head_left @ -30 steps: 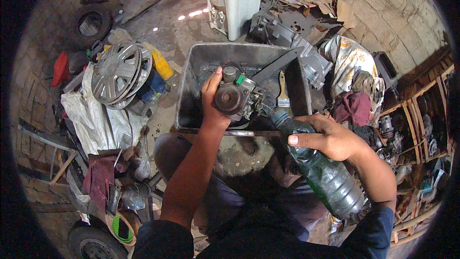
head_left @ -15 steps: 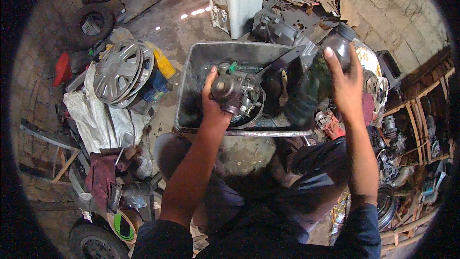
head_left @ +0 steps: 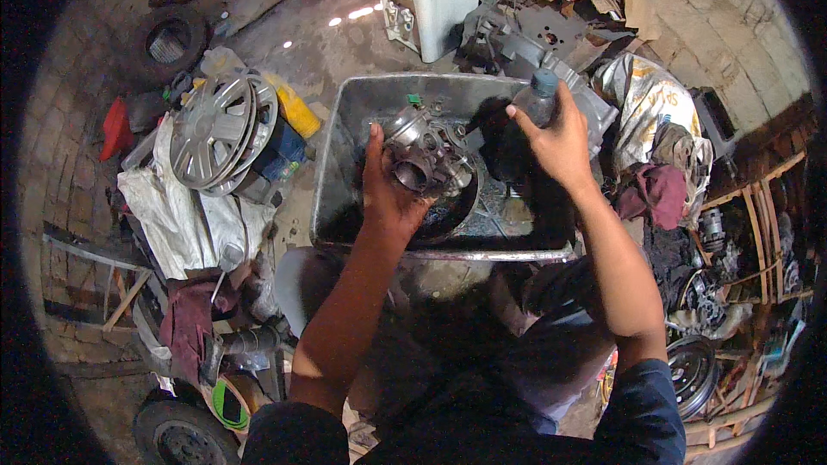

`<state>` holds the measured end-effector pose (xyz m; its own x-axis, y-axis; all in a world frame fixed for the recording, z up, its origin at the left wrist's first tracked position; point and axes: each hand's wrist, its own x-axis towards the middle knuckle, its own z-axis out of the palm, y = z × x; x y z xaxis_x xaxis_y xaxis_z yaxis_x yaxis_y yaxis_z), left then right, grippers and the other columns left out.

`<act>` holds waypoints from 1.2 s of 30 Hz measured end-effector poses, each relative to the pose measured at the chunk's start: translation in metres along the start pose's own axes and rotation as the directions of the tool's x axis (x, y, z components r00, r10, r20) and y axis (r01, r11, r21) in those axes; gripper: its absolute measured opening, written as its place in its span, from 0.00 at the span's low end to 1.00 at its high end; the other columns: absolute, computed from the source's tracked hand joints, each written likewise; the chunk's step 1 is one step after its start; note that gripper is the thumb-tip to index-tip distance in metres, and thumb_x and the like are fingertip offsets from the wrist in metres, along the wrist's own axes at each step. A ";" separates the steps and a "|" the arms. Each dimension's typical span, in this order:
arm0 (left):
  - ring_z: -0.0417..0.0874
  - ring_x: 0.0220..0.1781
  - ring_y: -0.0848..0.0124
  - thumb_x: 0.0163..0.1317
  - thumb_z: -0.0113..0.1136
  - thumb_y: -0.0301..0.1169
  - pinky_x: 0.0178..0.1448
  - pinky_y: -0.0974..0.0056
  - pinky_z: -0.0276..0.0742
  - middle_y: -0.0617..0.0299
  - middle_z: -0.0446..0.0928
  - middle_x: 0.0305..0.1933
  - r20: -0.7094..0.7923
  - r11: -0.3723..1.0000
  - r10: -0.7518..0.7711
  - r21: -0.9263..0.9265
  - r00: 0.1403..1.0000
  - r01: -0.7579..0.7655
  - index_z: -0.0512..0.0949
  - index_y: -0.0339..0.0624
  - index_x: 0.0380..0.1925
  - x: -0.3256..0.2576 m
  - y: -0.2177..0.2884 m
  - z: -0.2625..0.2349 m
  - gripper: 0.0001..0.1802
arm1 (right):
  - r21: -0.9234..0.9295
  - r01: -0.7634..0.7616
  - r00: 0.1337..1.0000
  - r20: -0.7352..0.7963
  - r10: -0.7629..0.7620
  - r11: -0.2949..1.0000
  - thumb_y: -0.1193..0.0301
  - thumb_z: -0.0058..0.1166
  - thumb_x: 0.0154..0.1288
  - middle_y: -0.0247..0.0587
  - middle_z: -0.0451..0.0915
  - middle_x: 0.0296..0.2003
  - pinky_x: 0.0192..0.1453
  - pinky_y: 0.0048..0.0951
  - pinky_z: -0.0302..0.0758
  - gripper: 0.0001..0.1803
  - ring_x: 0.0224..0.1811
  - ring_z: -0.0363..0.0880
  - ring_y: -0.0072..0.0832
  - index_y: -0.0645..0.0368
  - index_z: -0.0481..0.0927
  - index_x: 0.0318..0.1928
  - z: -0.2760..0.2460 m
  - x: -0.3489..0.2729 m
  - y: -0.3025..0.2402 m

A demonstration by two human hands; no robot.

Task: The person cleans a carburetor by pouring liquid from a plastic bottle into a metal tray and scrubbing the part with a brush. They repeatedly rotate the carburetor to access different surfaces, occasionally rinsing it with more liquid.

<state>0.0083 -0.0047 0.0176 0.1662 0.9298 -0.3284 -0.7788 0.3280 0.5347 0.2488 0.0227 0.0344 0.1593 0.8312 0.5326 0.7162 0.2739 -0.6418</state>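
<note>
My left hand [head_left: 385, 188] is wrapped round a greasy metal carburetor [head_left: 439, 153], with a round bore turned toward me and a small green piece on its far side. It is held over a grey rectangular tub [head_left: 332, 155]. Beneath it in the tub shows the rim of a dark round pan [head_left: 469, 211]. My right hand [head_left: 558, 139] grips a clear plastic bottle [head_left: 537, 106] with a blue-grey cap, over the tub's right side. The cap points up and away; the bottle's lower part is hidden by my hand and shadow. My legs flank the tub's near side.
Silver wheel covers [head_left: 215, 133] and a white sack [head_left: 177, 211] lie at left. Behind the tub stand a white plastic container [head_left: 431, 0] and a grey metal housing [head_left: 517, 56]. At right are a printed sack [head_left: 646, 103], a maroon cloth [head_left: 652, 195] and a wooden rack [head_left: 762, 241].
My right hand has brought the bottle left and lower, over the tub. The carburetor has turned in my left hand, so its bore now faces me.
</note>
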 end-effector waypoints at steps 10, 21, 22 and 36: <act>0.84 0.58 0.54 0.63 0.59 0.66 0.62 0.43 0.81 0.52 0.81 0.58 0.131 0.984 0.145 0.089 0.981 -0.157 0.76 0.45 0.60 0.004 -0.005 -0.012 0.40 | 0.023 0.008 0.967 0.254 -0.013 1.000 0.60 0.70 0.62 0.65 0.83 0.47 0.56 0.48 0.78 0.33 0.52 0.83 0.59 0.68 0.74 0.60 0.007 -0.012 -0.004; 0.80 0.63 0.57 0.64 0.61 0.61 0.61 0.44 0.83 0.52 0.74 0.66 0.085 0.984 0.135 0.104 0.987 -0.144 0.62 0.52 0.71 0.001 0.006 -0.016 0.42 | 0.080 0.064 0.988 0.132 -0.074 0.995 0.67 0.66 0.65 0.63 0.82 0.44 0.51 0.51 0.76 0.21 0.48 0.81 0.63 0.67 0.73 0.50 0.011 -0.012 0.002; 0.79 0.64 0.57 0.64 0.61 0.60 0.61 0.44 0.83 0.52 0.73 0.66 0.098 0.981 0.149 0.110 0.984 -0.160 0.62 0.52 0.71 0.001 0.005 -0.016 0.41 | 0.060 0.082 0.989 0.116 -0.089 0.995 0.68 0.66 0.66 0.60 0.82 0.41 0.49 0.47 0.76 0.20 0.44 0.81 0.55 0.66 0.73 0.50 0.011 -0.014 0.004; 0.81 0.61 0.55 0.67 0.66 0.40 0.62 0.49 0.82 0.47 0.72 0.66 0.503 0.866 0.338 0.164 0.795 -0.472 0.62 0.53 0.71 0.021 -0.009 -0.047 0.36 | 0.017 -0.004 0.958 0.288 -0.002 1.000 0.61 0.68 0.62 0.68 0.78 0.54 0.62 0.49 0.75 0.34 0.58 0.77 0.61 0.71 0.70 0.60 0.007 -0.019 -0.005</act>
<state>-0.0101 0.0040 -0.0306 0.1730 0.9343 0.3116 -0.6539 -0.1276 0.7457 0.2376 0.0095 0.0234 -0.0440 0.9348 0.3523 0.7037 0.2793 -0.6533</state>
